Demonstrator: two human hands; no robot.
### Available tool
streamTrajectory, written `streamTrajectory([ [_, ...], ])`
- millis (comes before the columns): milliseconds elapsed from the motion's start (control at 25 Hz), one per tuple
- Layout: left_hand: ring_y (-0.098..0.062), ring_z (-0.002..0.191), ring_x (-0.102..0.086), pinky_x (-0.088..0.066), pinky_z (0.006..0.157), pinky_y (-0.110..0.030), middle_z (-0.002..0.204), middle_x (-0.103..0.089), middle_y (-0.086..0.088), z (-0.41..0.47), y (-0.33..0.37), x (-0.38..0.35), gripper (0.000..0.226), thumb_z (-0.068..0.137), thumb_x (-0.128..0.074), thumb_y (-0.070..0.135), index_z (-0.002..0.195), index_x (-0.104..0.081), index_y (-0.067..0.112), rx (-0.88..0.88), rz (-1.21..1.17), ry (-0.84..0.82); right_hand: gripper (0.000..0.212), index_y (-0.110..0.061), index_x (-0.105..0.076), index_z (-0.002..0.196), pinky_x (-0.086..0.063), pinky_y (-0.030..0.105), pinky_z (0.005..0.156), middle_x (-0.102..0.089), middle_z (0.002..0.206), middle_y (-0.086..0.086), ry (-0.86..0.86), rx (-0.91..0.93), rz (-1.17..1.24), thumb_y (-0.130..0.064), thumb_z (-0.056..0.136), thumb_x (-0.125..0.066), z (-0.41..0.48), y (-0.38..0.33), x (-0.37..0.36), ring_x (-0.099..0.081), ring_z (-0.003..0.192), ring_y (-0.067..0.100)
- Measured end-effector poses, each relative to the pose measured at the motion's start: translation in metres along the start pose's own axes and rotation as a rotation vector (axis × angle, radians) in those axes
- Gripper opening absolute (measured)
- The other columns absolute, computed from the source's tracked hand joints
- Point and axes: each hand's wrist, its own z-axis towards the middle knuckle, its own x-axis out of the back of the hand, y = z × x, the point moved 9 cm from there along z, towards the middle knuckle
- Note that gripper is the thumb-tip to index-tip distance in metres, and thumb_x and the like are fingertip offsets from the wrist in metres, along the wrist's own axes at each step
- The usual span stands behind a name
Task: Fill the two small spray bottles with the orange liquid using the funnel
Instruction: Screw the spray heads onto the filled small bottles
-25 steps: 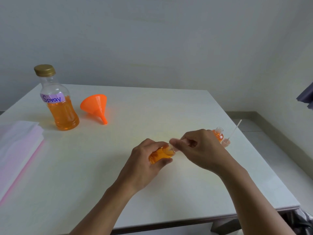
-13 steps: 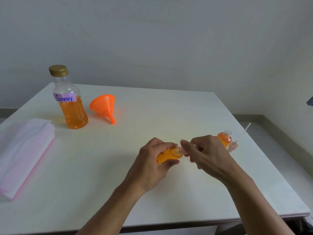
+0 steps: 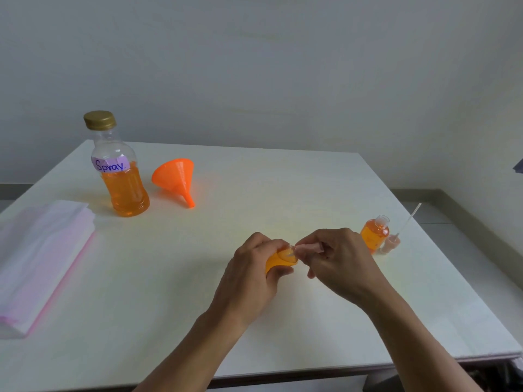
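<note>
While two hands (image 3: 254,267) (image 3: 336,261) grip one small bottle (image 3: 278,261), another (image 3: 375,232) stands apart.

Most of the small spray bottle (image 3: 278,263) is hidden inside the left hand (image 3: 252,274). What is pinched at its neck by the right hand (image 3: 336,261) is covered and cannot be made out. Far left of the hands, the pink-edged paper stack (image 3: 42,258) is cut off by the frame.

Glossy plastic funnel (image 3: 175,176), smooth matt table (image 3: 283,193), clear-plastic btl (image 3: 120,176).
</note>
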Motion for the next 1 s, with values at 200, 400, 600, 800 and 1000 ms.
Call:
streamTrajectory([
  [200,-0.012,0.095,-0.066,-0.055,0.081,-0.029,0.105,-0.071,0.009,0.007,0.001,0.015,0.035,0.081,-0.079,0.032,0.114,-0.07,0.028,0.028,-0.011,0.147,0.018,-0.019,-0.074,0.105,-0.056,0.02,0.062,-0.079,0.084,-0.003,0.038,-0.091,0.361,-0.014,0.088,-0.079,-0.003,0.007,0.008,-0.075,0.074,0.011],
  [400,-0.001,0.086,-0.068,-0.056,0.081,-0.023,0.094,-0.075,0.014,0.011,-0.033,0.005,0.033,0.083,-0.075,0.04,0.115,-0.07,0.033,0.272,-0.224,0.061,0.019,-0.022,-0.072,0.107,-0.062,0.03,0.067,-0.079,0.082,-0.002,-0.061,-0.178,0.198,-0.011,0.092,-0.074,-0.019,0.042,0.035,-0.075,0.072,0.016],
  [600,0.0,0.086,-0.071,-0.054,0.078,-0.015,0.093,-0.075,0.016,0.012,-0.032,-0.008,0.031,0.081,-0.078,0.036,0.11,-0.068,0.033,0.286,-0.246,0.038,0.012,-0.027,-0.072,0.103,-0.058,0.024,0.066,-0.078,0.075,-0.005,-0.089,-0.227,0.095,-0.024,0.091,-0.074,-0.044,0.064,0.049,-0.072,0.064,0.011],
  [800,-0.005,0.096,-0.064,-0.047,0.082,-0.02,0.107,-0.068,0.014,0.005,-0.035,-0.006,0.044,0.078,-0.08,0.038,0.117,-0.064,0.028,0.297,-0.132,0.017,0.01,-0.031,-0.073,0.1,-0.058,0.024,0.064,-0.077,0.073,-0.01,-0.07,-0.286,-0.008,-0.03,0.091,-0.074,-0.05,0.09,0.059,-0.071,0.062,0.012],
  [1000,-0.004,0.086,-0.055,-0.042,0.07,-0.011,0.097,-0.054,0.008,-0.023,-0.023,0.012,0.026,0.08,-0.079,0.031,0.092,-0.057,0.025,0.225,0.066,0.052,0.003,-0.024,-0.075,0.094,-0.05,0.018,0.059,-0.075,0.074,-0.003,-0.021,-0.466,-0.051,-0.024,0.093,-0.072,-0.054,0.126,0.078,-0.071,0.067,0.011],
])
